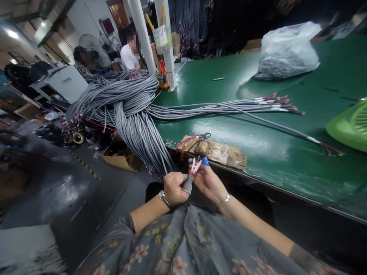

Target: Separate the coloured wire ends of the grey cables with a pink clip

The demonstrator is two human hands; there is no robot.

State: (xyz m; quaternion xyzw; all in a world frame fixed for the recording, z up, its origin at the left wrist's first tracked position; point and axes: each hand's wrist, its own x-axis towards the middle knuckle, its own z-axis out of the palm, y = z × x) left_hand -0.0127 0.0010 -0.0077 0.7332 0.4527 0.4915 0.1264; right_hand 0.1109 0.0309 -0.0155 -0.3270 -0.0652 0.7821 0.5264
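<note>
My left hand (174, 189) is closed in front of the bench edge, with grey covers on its fingertips. A thin red wire (189, 174) comes out between its fingers; the rest of what it grips is hidden. Just to its right, my right hand (210, 184) pinches a small pale pink V-shaped clip (195, 166), with a blue cover on one finger. The clip is close to the wire, and I cannot tell whether it grips it. Behind my left hand hangs a thick bundle of grey cables (140, 133) over the bench edge.
A worn wooden board (220, 153) with red and black leads lies at the edge of the green bench (275, 133). Stripped cable ends (275, 103), a plastic bag (288, 53) and a green plastic object (351, 126) are farther back. A cardboard box (123, 156) stands on the floor. Another person (130, 56) sits beyond.
</note>
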